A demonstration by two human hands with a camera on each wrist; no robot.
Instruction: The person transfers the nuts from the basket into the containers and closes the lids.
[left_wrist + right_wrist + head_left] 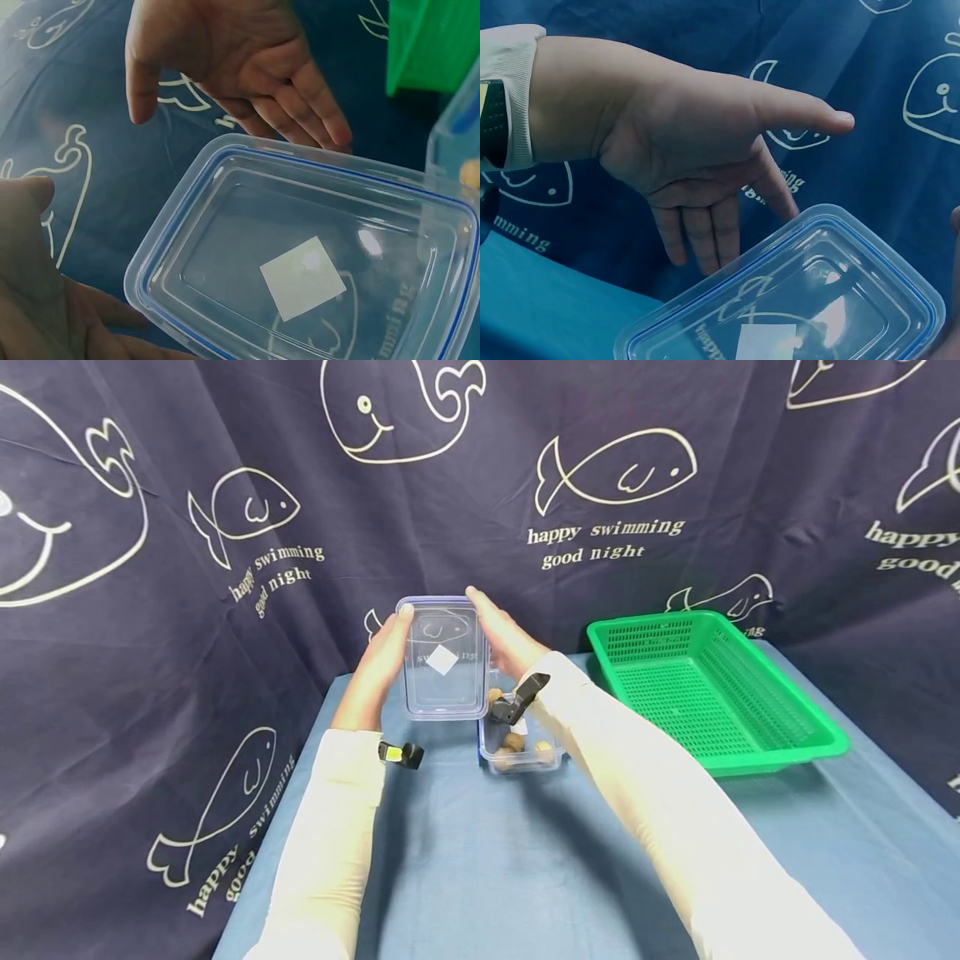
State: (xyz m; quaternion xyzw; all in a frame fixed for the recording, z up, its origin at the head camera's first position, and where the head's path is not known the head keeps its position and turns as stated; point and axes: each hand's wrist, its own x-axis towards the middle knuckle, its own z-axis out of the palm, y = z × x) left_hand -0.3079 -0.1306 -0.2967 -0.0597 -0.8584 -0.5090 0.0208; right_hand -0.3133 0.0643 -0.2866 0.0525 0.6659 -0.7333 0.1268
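Note:
A clear plastic lid (444,697) with a blue seal and a white square label (303,278) is held up between both hands. My left hand (384,660) stands along its left side, thumb tip near the upper corner; in the left wrist view its straight fingers reach the lid's edge. On the other side, my right hand (697,142) has its fingers extended to the lid's edge, with the thumb sticking out apart. Below, on the table, a clear container (525,762) holds several round brown pieces (513,742); my right wrist partly hides it.
To the right stands a green perforated basket (795,756) on the blue-covered table (465,860). Behind and to the left hangs a dark curtain (480,510) with whale and fish drawings. Black straps with small devices (401,755) circle both wrists.

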